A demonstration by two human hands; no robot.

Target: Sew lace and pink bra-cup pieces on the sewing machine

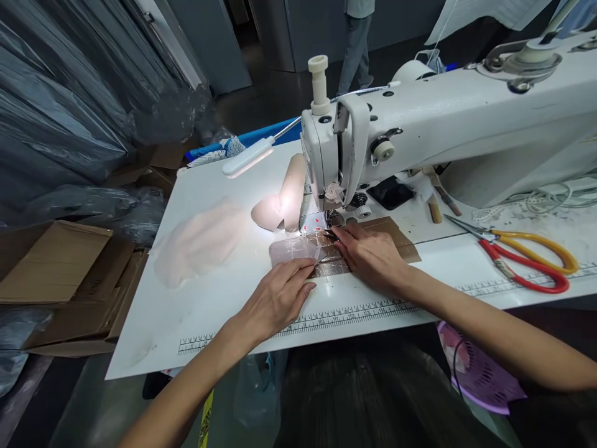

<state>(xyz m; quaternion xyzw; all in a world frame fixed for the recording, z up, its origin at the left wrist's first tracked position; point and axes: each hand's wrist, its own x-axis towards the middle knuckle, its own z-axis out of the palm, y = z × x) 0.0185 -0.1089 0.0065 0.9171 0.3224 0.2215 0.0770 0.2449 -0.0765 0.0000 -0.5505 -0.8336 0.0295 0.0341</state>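
Note:
My left hand (278,297) lies flat on the white table, fingertips pressing the near edge of a small clear plastic piece (295,250). My right hand (372,252) rests palm down just right of it, fingers pinching the piece's far edge in front of the needle area (328,219) of the white sewing machine (443,118). The piece lies over a brown metal plate (401,239), lit by the machine's lamp (247,157).
Pale pink fabric pieces (200,242) lie left of the machine. Scissors with red and yellow handles (527,258) lie at right. A printed ruler (326,316) runs along the table's front edge. Cardboard boxes (60,274) sit at left, a pink basket (480,373) below right. A person's legs (357,43) stand behind.

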